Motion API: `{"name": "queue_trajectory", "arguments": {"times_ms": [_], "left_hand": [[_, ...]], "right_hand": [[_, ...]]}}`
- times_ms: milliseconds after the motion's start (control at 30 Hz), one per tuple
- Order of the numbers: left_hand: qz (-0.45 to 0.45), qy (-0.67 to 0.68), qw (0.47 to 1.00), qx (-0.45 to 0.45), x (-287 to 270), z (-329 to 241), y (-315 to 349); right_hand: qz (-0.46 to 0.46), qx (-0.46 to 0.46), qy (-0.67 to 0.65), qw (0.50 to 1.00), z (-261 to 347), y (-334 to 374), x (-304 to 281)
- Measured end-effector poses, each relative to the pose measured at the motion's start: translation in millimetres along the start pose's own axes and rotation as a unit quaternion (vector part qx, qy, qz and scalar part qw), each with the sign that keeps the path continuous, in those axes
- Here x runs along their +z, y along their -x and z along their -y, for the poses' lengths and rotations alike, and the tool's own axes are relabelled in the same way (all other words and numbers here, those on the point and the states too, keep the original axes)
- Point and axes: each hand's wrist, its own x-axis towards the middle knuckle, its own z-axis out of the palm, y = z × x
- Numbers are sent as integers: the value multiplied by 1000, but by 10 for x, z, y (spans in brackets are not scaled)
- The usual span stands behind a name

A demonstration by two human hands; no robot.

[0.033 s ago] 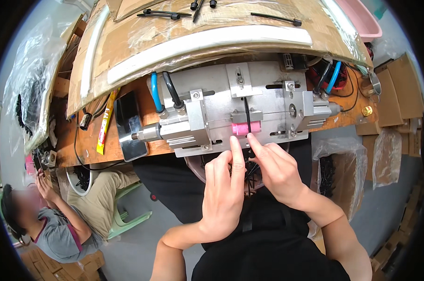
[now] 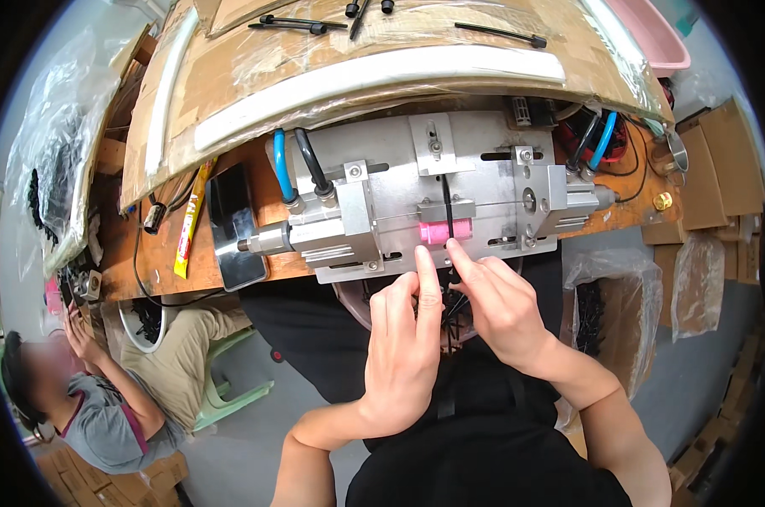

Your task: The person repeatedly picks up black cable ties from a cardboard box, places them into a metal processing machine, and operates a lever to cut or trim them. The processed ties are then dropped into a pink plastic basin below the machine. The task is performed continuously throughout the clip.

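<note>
A thin black rod lies across a pink block at the middle of a metal fixture. Its near end meets the tip of my right hand's outstretched index finger. My left hand also points its index finger forward, the tip at the block's near left edge. The other fingers of both hands are partly bent, and I see nothing gripped in either. Metal cylinder blocks, one at left and one at right, flank the pink block. My hands partly hide a basin of black rods below.
Cardboard with white foam strips and several black rods covers the far side. A phone and yellow packet lie left of the fixture. Blue hoses rise from it. A person sits at left; a plastic-lined box stands at right.
</note>
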Motion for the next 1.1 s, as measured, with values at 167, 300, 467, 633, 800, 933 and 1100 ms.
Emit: {"name": "queue_trajectory", "arguments": {"times_ms": [167,300,467,633,800,933,1100], "left_hand": [[2,4,1000,1,-45,42,-21],[-33,-8,999,11,-290,151,-247],[-202,-88,974,48,-742,703,-1282],[-141,-109,979,96,-762,987,-2315],[-55,-38,997,34,-912,881,-2144],[-148,25,987,50,-991,744,-1853],[-257,-49,961,90,-748,464,-1465]], "right_hand": [[18,14,-10,1000,21,-48,-25],[31,-2,4,1000,77,-266,-342],[-128,-191,162,960,-274,-1408,-630],[-16,-228,248,941,-867,-2876,-456],[127,-140,172,967,-714,-2766,-681],[10,-122,-43,992,-897,-2604,-864],[-93,-15,-14,995,-747,-2267,-1199]]}}
